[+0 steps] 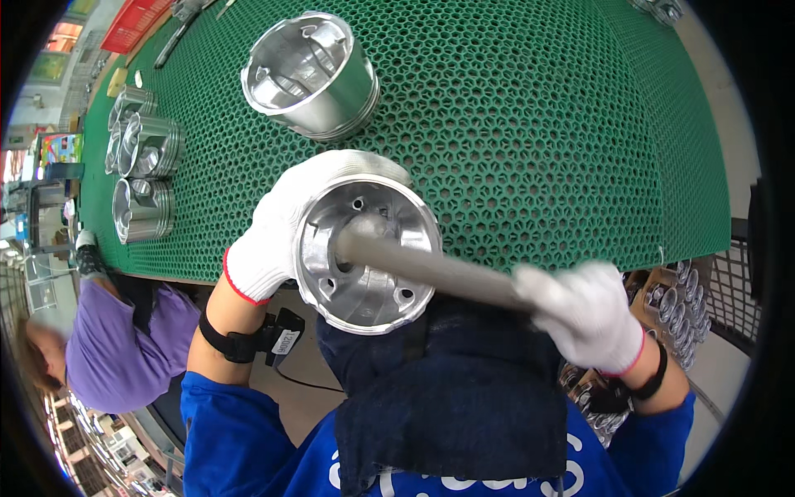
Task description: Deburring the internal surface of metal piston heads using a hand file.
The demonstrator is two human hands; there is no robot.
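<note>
My left hand (286,219), in a white knitted glove with a red cuff, is closed around the outer wall of a silver metal piston (368,311). The hollow side of this piston faces up, showing holes and bosses inside. In my right hand (588,315), gloved too, is a long grey bar-shaped tool (447,272). Its far end reaches into the piston's hollow. Motion blurs both the tool and the right hand, so the tool's exact kind does not show. Just beyond, a second piston (319,103) stands hollow side up on the green mat.
A green perforated mat (530,124) covers the table. Several pistons (149,145) stand at its left, near a red crate (137,23). A person in purple (128,348) is at the left edge. Boxes of metal parts (679,311) are below right.
</note>
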